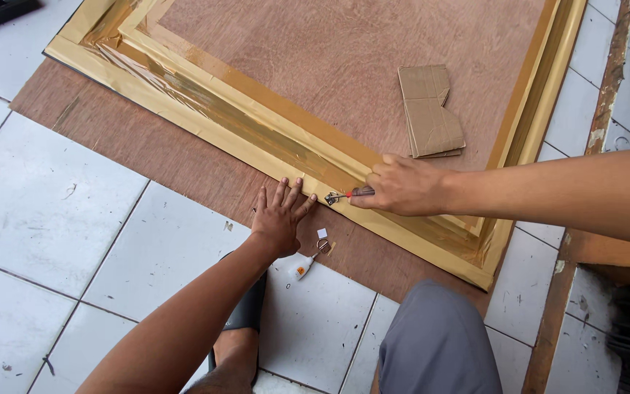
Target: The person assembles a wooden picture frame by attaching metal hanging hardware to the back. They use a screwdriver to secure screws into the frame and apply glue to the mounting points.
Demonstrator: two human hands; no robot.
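A large gold picture frame (257,128) lies face down on a brown plywood sheet (147,146) on the tiled floor. My left hand (280,215) presses flat, fingers apart, on the frame's near edge. My right hand (400,185) grips a small screwdriver (351,194) with a red-tinted handle, its tip at a small metal hanger (331,198) on the frame's outer edge, just right of my left fingertips.
A folded piece of cardboard (430,111) lies on the frame's brown backing. A small white glue bottle (302,267), a metal ring (322,244) and a small white square sit by my left wrist. My sandalled foot and grey-clad knee (435,343) are below. A wooden doorstep (607,87) runs at right.
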